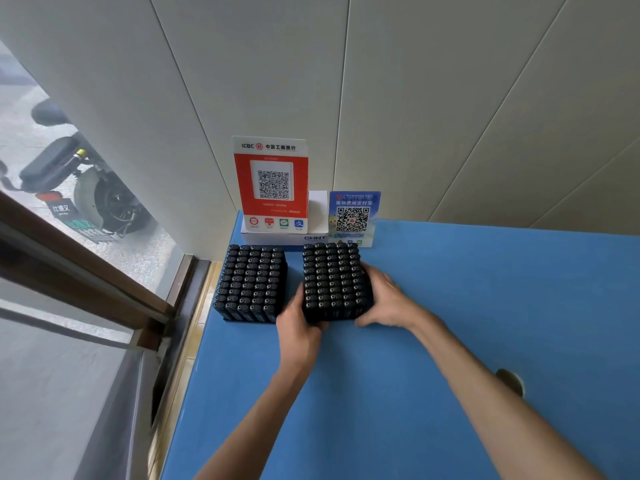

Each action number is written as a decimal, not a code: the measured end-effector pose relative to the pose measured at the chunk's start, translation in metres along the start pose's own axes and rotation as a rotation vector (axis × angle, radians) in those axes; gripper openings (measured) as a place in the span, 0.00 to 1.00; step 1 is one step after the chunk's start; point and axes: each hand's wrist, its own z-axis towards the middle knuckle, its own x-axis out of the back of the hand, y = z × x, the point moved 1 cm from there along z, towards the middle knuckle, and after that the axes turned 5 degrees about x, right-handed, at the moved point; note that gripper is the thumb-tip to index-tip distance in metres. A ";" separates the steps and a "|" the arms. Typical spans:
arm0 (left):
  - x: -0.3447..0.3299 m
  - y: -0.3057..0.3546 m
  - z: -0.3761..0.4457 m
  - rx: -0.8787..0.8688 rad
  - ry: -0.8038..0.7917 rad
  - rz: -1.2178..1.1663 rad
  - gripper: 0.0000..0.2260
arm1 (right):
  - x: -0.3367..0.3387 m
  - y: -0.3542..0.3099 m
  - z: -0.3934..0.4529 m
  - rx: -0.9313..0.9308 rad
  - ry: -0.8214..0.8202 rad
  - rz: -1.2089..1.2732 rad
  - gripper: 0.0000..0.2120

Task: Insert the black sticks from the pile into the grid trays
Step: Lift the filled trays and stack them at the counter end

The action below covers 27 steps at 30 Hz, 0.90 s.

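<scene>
From the head camera, two grid trays packed with upright black sticks stood near the far left corner of the blue surface point(450, 306). The left tray point(251, 284) sat alone by the left edge. The right tray point(334, 282) was gripped on both sides: the left hand point(298, 327) and the right hand point(388, 299) had their fingers curled against its walls.

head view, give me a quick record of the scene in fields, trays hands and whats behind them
left tray: full of black sticks, untouched, near table edge
right tray: full of black sticks, held on both sides
left hand: grips right tray's near-left corner
right hand: fingers curled on right tray's right side
table: blue
behind trays: red QR sign, blue QR sign
</scene>
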 end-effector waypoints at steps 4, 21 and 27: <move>-0.001 0.002 -0.005 -0.024 -0.002 -0.013 0.33 | -0.006 -0.001 -0.007 -0.008 0.020 0.069 0.56; 0.004 0.000 -0.015 -0.055 -0.036 0.015 0.34 | -0.014 0.000 -0.018 0.001 0.055 0.146 0.51; 0.013 -0.010 -0.014 -0.113 -0.097 0.281 0.32 | -0.015 -0.013 -0.025 0.003 0.095 -0.118 0.34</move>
